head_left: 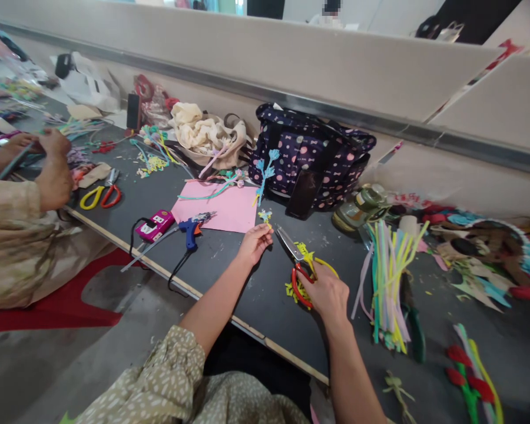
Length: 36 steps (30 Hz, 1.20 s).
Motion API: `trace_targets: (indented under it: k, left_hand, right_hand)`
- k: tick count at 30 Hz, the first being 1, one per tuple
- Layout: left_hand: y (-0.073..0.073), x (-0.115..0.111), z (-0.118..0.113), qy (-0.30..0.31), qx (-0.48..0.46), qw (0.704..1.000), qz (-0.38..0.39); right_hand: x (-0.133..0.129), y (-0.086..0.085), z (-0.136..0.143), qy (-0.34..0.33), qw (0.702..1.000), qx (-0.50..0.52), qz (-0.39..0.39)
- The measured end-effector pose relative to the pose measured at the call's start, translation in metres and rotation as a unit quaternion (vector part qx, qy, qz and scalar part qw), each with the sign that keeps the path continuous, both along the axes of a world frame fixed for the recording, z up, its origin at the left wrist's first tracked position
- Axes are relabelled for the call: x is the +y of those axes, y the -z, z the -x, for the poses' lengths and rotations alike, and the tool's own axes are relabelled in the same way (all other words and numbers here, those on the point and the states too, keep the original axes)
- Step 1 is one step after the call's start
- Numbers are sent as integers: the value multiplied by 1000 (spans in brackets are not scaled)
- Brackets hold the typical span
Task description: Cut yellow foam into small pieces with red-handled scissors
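My right hand [331, 291] is wrapped around scissors [291, 244] with one red and one yellow handle. Their blades point up and left, towards my left hand [255, 244], whose fingertips are pinched together on a small yellow piece [269, 225]. Tiny pale blue and yellow bits [265, 216] lie just beyond those fingertips. Beneath the scissors is a heap of short yellow clippings [307, 253]. A blue flower-like stem [266, 168] with a yellow lower end stands out behind my left hand, against a patterned bag.
A blue glue gun [191, 229] and pink box [155, 226] sit left of a pink sheet [229, 212]. The dark bag [307, 156] stands behind. Rightward are a bottle [357, 209] and fuzzy pastel stems [391, 282]. A co-worker's hands [53, 144] work at far left.
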State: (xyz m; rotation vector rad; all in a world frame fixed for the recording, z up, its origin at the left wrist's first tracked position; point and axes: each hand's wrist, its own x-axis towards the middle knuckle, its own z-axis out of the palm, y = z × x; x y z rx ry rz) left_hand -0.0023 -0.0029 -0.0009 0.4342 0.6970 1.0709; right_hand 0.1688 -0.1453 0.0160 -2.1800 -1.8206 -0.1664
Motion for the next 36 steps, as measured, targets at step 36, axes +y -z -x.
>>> trace_targets:
  k: [36]
  left_hand:
    - [-1,0,0,-19,1,1000,4]
  right_hand:
    - [-2,8,0,-72,993,40,-79]
